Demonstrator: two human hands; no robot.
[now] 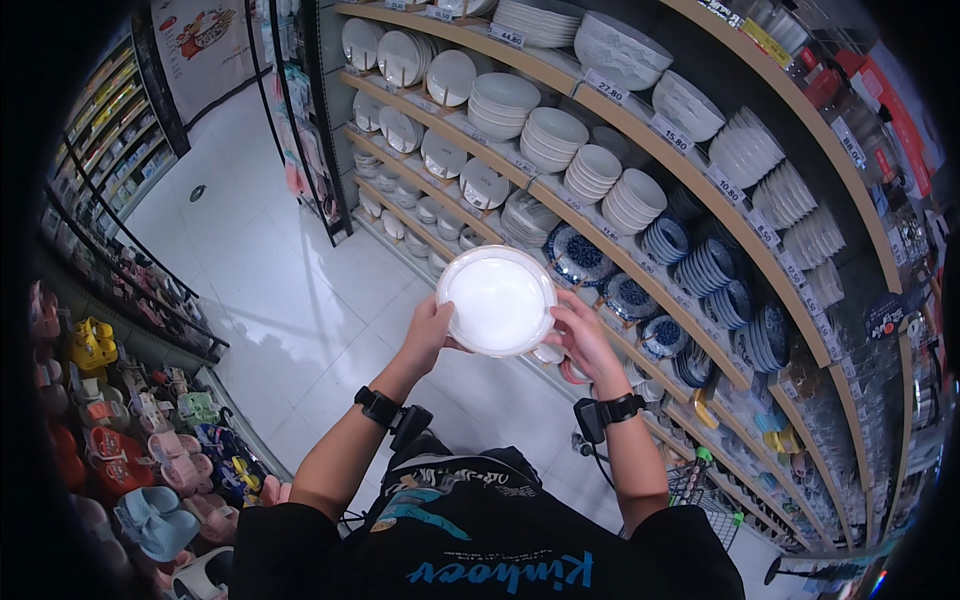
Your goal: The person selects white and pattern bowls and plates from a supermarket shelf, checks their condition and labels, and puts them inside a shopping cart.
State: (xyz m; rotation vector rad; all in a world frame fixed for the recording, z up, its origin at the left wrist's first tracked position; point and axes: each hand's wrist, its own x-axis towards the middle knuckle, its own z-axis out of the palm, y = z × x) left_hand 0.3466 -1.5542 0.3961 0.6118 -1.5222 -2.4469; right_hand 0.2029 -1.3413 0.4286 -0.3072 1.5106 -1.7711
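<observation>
A round white plate (498,301) with a thin tan edge is held up in front of my body, its bright inner face turned to me. My left hand (427,334) grips its left rim, thumb on the upper face. On the opposite side my right hand (583,330) has its fingers curled around the right rim. The fingers beneath the plate are mostly hidden. Past my right hand, blue-patterned plates (579,255) stand upright on a shelf.
Shelves to my right carry stacked white bowls (555,139), upright white plates (450,77) and blue bowls (706,268). A wire shopping cart (694,499) is near my right elbow. Sandals (156,521) fill a display at lower left. Pale tiled floor (300,300) runs between.
</observation>
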